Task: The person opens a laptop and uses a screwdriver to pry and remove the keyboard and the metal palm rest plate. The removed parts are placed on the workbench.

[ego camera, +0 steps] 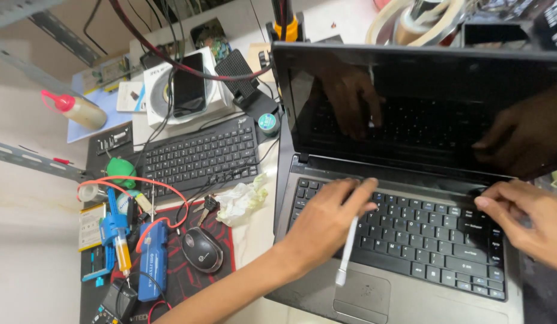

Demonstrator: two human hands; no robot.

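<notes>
An open black laptop point(410, 300) with a dark screen point(422, 102) sits in front of me. My left hand point(326, 219) rests on the left side of its keyboard point(422, 234), index finger stretched toward the top key row, and holds a thin white stick-like tool point(347, 252) that points down toward the touchpad point(365, 294). At the keyboard's upper right corner, my right hand point(524, 219) presses its fingertips near the top edge. Both hands are reflected in the screen.
Left of the laptop lie a separate black keyboard point(200, 156), a crumpled tissue point(242, 201), a black mouse point(202, 249) on a red-patterned mat, a phone point(188, 84) on a white box, blue tools with red wires point(149, 258), and a squeeze bottle point(80, 111).
</notes>
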